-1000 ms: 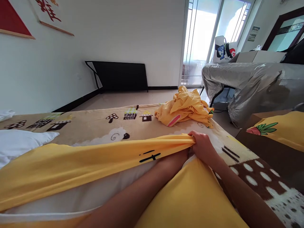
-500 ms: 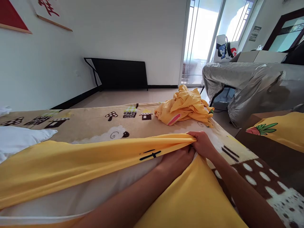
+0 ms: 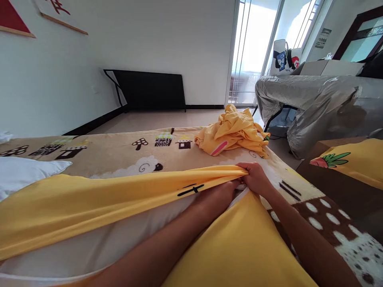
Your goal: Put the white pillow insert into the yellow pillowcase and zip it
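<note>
A yellow pillowcase [image 3: 119, 195] with a black printed mark stretches across the foreground, its opening spread wide. White filling [image 3: 113, 235] shows inside it. My right hand [image 3: 254, 177] pinches the gathered far corner of the fabric from outside. Through the opening reaches my left hand [image 3: 220, 195], its back visible and its fingers curled in at that same corner, against the right fingers. What the left fingers hold is hidden by the cloth. A sliver of white material shows just below the two hands.
A patterned blanket [image 3: 113, 149] lies underneath. Crumpled yellow cloth [image 3: 233, 133] is heaped beyond my hands. At left rests a white pillow [image 3: 30, 171]. Carrot-printed yellow fabric [image 3: 359, 163] lies over a brown box [image 3: 332, 195] at right, near a plastic-covered table [image 3: 323, 89].
My left hand has drawn back slightly toward me inside the corner, and more white material shows beside it. My right hand keeps its pinch. The view has tilted down slightly.
</note>
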A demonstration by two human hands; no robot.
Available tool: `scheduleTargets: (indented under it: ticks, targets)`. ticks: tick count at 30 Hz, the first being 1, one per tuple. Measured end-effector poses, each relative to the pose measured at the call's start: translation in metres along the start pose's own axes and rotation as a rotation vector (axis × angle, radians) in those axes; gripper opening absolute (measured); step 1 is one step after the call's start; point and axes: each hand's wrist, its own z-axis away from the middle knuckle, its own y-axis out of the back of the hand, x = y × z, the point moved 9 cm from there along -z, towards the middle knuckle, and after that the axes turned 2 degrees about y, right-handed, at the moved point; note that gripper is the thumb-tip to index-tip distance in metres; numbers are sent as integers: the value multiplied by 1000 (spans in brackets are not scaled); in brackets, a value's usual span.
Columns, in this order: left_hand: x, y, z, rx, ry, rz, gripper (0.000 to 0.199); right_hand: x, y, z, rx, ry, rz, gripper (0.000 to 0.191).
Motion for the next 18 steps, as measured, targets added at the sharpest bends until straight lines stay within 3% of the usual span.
scheduleTargets:
  ticks: [6,11,18]
  targets:
    - [-9,17,13,53,107,313,39,-6,6,2,44,1,-1,21]
    - [-11,10,5,68,105,496,38,-3,1,2,1,-39,-218,27]
    - [-34,-3,-4,103,333,664,31,8,-16,9,-77,-238,-563,22]
